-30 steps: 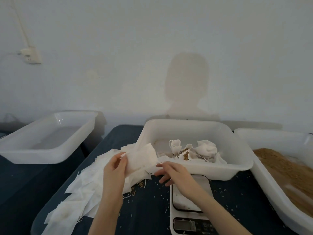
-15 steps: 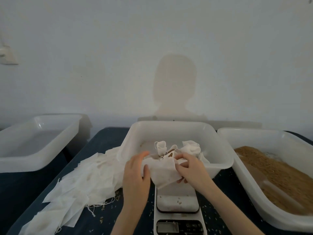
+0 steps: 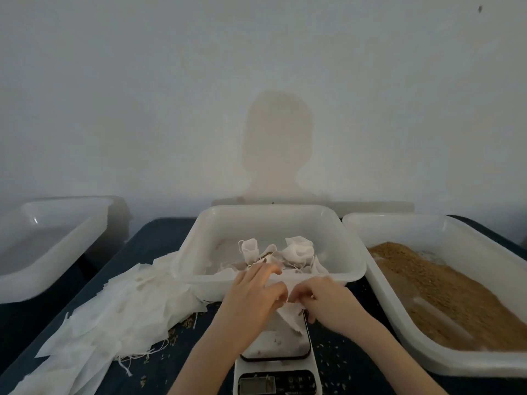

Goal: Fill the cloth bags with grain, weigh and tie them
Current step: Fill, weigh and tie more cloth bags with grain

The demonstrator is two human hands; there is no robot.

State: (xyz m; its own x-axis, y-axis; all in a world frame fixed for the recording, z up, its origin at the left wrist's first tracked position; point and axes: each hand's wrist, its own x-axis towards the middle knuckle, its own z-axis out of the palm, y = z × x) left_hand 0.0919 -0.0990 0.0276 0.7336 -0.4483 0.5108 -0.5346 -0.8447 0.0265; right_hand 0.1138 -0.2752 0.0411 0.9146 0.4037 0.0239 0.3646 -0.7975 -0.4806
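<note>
My left hand (image 3: 252,295) and my right hand (image 3: 325,299) meet over the white kitchen scale (image 3: 278,363) and pinch the top edge of an empty white cloth bag (image 3: 291,316) between them. The bag hangs down onto the scale's platform. Just behind my hands stands a white tub (image 3: 353,269) holding filled, tied cloth bags (image 3: 298,252). A pile of flat empty bags (image 3: 114,312) lies on the dark table to the left. At the right, a large white tub (image 3: 385,223) holds brown grain (image 3: 445,292).
An empty white tub (image 3: 51,246) sits at the far left on a lower surface. Loose grains and threads are scattered on the dark blue table (image 3: 154,238) around the scale. A pale wall rises right behind the tubs.
Both hands carried the empty bag from the pile at the left to above the scale and lowered it. My view turned right, so the left tub slid toward the edge.
</note>
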